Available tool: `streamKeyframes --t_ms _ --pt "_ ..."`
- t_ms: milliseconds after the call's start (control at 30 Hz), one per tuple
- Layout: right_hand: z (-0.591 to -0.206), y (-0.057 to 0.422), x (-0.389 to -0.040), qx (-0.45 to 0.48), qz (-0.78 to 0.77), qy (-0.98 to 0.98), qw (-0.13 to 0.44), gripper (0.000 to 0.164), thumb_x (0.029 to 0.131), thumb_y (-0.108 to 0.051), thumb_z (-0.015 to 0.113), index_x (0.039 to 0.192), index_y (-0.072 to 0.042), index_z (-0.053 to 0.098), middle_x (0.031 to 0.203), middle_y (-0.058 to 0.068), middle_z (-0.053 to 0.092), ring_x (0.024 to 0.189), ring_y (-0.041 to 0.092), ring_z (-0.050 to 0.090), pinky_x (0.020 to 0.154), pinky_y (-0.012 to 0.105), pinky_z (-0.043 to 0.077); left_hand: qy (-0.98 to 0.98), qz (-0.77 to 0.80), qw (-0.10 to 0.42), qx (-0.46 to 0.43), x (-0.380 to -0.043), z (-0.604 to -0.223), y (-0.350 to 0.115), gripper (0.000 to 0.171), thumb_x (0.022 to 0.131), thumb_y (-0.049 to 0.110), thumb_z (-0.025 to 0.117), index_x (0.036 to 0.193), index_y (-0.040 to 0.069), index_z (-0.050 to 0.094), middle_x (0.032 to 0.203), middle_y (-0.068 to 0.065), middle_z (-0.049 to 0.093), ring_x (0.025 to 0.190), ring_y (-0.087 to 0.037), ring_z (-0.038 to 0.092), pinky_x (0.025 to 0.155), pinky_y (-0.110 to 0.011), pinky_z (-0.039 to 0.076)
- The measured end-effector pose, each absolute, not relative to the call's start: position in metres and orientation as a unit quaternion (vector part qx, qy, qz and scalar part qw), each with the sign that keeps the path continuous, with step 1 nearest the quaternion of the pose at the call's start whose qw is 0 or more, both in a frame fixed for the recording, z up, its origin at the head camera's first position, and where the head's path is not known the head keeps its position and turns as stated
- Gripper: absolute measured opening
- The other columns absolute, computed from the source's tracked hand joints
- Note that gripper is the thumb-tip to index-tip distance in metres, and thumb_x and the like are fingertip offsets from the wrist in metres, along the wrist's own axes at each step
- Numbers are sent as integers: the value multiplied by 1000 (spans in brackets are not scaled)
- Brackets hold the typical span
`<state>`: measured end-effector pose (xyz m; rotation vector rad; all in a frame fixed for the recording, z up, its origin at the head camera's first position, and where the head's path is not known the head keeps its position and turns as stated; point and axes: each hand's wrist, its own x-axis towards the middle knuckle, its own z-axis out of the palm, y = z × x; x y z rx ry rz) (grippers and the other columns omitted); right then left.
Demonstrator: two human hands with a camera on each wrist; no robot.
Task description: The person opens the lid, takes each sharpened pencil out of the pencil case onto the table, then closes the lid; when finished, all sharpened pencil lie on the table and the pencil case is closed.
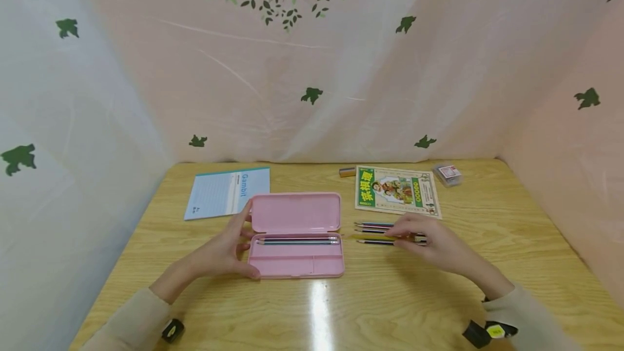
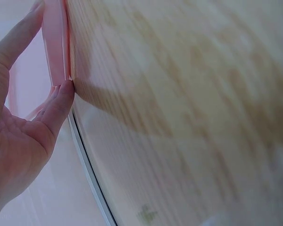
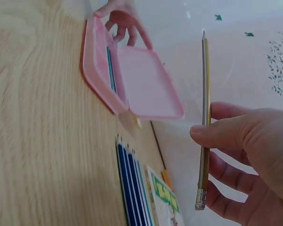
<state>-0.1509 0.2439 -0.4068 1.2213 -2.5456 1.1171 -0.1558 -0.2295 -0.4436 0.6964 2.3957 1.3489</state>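
A pink pencil case (image 1: 296, 265) lies with its lid raised. Two pencils (image 1: 298, 242) rest side by side in its rear compartment; the two front compartments hold nothing. My left hand (image 1: 219, 251) steadies the case at its left side, thumb at the front corner and index finger against the lid's edge. My right hand (image 1: 431, 240) pinches a yellow pencil (image 3: 203, 155) between thumb and fingers, its sharpened tip pointing away from the hand and its metal ferrule end by the lower fingers. Below that hand, several dark-striped pencils (image 3: 132, 181) lie in a row on the table, right of the case.
A blue-and-white notebook (image 1: 219, 194) lies behind the case at left. At the back right are a green-and-cream illustrated booklet (image 1: 397, 191), a small orange-and-dark block (image 1: 347, 172) and a small clear packet with a label (image 1: 448, 174). A patterned curtain (image 1: 312, 123) stands behind the wooden table (image 1: 390, 302).
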Motion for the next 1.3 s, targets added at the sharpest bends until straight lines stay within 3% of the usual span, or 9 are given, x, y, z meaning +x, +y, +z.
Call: streamKeyframes --t_ms 367,700,1300 --pt "-430 276 -148 405 276 -865 110 37 77 11 81 105 -12 78 97 -5 68 80 5 58 59 18 49 835 471 149 242 -156 -446 -231 148 66 24 98 162 28 -15 148 -9 29 123 -26 53 101 -45 52" --pt "-452 286 -145 382 204 -892 132 41 73 10 84 105 -15 79 101 -5 69 89 14 65 70 32 59 834 470 155 243 -157 -447 -231 147 67 26 98 161 33 -15 148 -8 28 123 -25 54 103 -49 50" --pt "-463 287 -147 391 185 -890 147 35 73 8 83 99 -16 80 97 -7 68 88 10 64 72 34 60 836 467 153 242 -158 -448 -232 148 66 27 98 161 32 -15 148 -9 29 123 -26 54 103 -46 50"
